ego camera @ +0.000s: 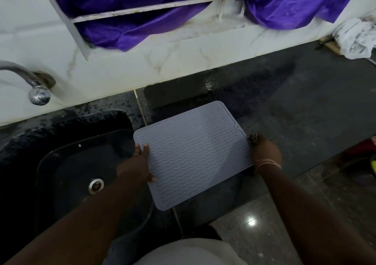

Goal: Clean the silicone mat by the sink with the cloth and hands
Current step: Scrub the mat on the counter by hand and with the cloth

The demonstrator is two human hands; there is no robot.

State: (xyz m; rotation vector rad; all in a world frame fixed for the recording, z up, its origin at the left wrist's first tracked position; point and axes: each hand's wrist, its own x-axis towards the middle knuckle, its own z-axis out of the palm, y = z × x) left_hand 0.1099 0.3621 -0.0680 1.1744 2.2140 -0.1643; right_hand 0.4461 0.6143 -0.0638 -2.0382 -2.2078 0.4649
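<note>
The dark stone counter (pixel 295 106) runs beneath a pale tiled wall, with a black sink (pixel 67 163) sunk into it on the person's left and a chrome tap (pixel 30 81) mounted above that basin. The grey silicone mat (pixel 193 154) sits at the counter's front edge just beside the sink, its near corner overhanging the floor, its ridged wave pattern facing up. It appears held flat between both hands rather than resting fully; whether its far end touches the counter cannot be told. The left hand (pixel 140 163) grips the sink-side edge, thumb on the top face and fingers curled over the rim. The right hand (pixel 264 152) holds the opposite edge; its fingers are hidden, so the exact grip cannot be told. Judged from its thinness, the mat should be light, soft and floppy, inclined to sag if held at one point, and slippery once wet. Support at two opposite edges, as here, seems the sound hold. No cloth is identifiable.
</note>
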